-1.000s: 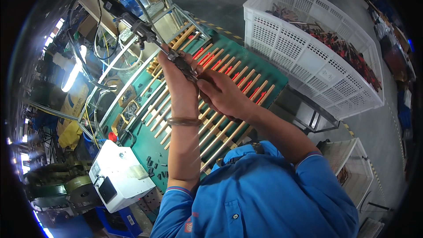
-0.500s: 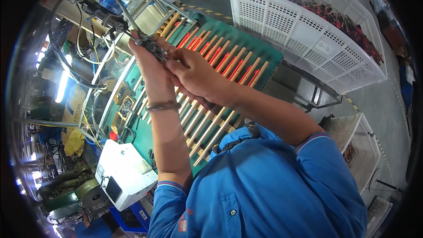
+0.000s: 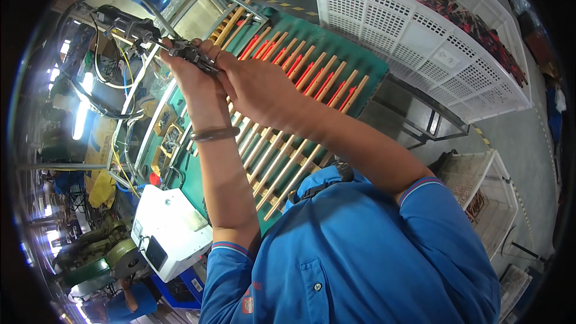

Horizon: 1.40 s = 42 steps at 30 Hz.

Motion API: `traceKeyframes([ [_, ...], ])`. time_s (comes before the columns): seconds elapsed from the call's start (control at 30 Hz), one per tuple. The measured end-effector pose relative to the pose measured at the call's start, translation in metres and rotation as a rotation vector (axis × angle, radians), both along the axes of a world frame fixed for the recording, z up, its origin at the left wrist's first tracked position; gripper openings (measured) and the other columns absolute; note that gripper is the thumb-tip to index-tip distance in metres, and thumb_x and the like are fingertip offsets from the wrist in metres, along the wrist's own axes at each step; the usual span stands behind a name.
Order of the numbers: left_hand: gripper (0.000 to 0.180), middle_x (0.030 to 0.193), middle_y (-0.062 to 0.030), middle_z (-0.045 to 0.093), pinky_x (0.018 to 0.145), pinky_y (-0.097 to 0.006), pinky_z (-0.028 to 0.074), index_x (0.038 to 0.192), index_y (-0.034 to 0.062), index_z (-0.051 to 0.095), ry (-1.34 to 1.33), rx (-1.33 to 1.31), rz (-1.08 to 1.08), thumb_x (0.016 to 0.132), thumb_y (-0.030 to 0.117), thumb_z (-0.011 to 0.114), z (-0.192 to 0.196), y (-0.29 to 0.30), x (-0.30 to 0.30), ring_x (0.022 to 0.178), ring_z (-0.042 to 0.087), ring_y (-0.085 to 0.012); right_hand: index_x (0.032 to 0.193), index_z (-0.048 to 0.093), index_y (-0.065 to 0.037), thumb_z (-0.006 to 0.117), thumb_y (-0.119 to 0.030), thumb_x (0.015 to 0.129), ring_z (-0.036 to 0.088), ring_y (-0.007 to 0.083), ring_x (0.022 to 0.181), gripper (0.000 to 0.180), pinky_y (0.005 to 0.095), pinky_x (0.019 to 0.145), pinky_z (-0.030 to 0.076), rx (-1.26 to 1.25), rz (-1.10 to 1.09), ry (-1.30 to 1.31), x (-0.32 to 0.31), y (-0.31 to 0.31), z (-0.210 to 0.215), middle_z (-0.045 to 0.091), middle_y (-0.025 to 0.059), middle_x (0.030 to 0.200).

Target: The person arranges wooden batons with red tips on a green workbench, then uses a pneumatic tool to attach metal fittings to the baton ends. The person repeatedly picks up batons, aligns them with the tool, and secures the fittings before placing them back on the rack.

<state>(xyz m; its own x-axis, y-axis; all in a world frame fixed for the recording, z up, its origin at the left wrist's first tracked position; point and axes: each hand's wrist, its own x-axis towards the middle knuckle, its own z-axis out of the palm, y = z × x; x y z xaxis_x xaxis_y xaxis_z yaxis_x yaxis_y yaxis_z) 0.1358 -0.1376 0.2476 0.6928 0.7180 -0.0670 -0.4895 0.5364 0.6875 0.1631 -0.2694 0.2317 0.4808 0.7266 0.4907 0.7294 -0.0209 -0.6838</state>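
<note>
Both my hands are together at the upper middle, over the far left part of the green table [image 3: 373, 65]. My left hand [image 3: 191, 81], a brown bracelet at its wrist, is closed around a cluster of small dark metal fittings [image 3: 193, 55]. From the right, my right hand [image 3: 255, 87] reaches across with its fingers closed on the same fittings. A grey powered driver [image 3: 133, 29] hangs just beyond, its thin shaft reaching to the fittings near my left fingertips. Below my hands lie several slim tan rods [image 3: 336, 77] in a row, with red pieces between them.
A large white perforated crate [image 3: 408, 36] of red and dark parts stands at the far right. Small open boxes [image 3: 171, 138] and a white machine [image 3: 165, 228] are at left. Another person's arm [image 3: 129, 297] shows at lower left. A second white crate [image 3: 495, 186] sits right.
Both hands have shifted slightly left and away, with the fittings still in them. The driver has moved left too, and its thin shaft shows more clearly.
</note>
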Motion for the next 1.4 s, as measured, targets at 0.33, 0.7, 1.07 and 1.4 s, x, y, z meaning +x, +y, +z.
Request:
traceKeyframes([
  [0.33,0.064,0.061,-0.0044,0.043,0.047,-0.028,0.032,0.074,0.0047,0.048,0.007,-0.13,0.151,0.088,0.066,0.037,0.011,0.001,0.014,0.055,0.04,-0.0174,0.13,0.044,-0.008,0.049,-0.012,0.085,0.061,0.0314,0.061,0.046,0.043,0.053,0.048,-0.14,-0.057,-0.217,0.014,-0.016,0.025,0.062,0.0124,0.066],
  [0.7,0.059,0.058,-0.0009,0.027,0.048,-0.028,0.025,0.066,0.0064,0.035,-0.013,-0.132,-0.068,0.081,0.062,0.046,0.024,-0.008,0.013,0.052,0.027,-0.0153,0.126,0.047,-0.009,0.05,-0.015,0.087,0.06,0.0314,0.06,0.04,0.0434,0.052,0.047,-0.052,-0.02,-0.223,0.022,-0.018,0.015,0.06,0.0116,0.065],
  [1.07,0.071,0.058,-0.0014,0.03,0.05,-0.03,0.023,0.066,0.0048,0.04,-0.044,-0.107,-0.157,0.082,0.074,0.033,0.027,-0.005,0.008,0.053,0.028,-0.0158,0.095,0.051,0.002,0.049,-0.01,0.081,0.063,0.0315,0.064,0.018,0.0426,0.055,0.048,0.0,-0.027,-0.177,0.015,-0.02,0.016,0.063,0.0139,0.069],
  [1.4,0.062,0.06,-0.0038,0.037,0.049,-0.03,0.031,0.078,0.0072,0.044,-0.115,-0.155,-0.146,0.087,0.067,0.034,0.016,0.003,0.009,0.055,0.036,-0.0175,0.106,0.05,0.003,0.05,-0.01,0.082,0.063,0.0308,0.064,0.027,0.0417,0.054,0.049,-0.039,-0.039,-0.188,0.015,-0.016,0.022,0.063,0.0135,0.067],
])
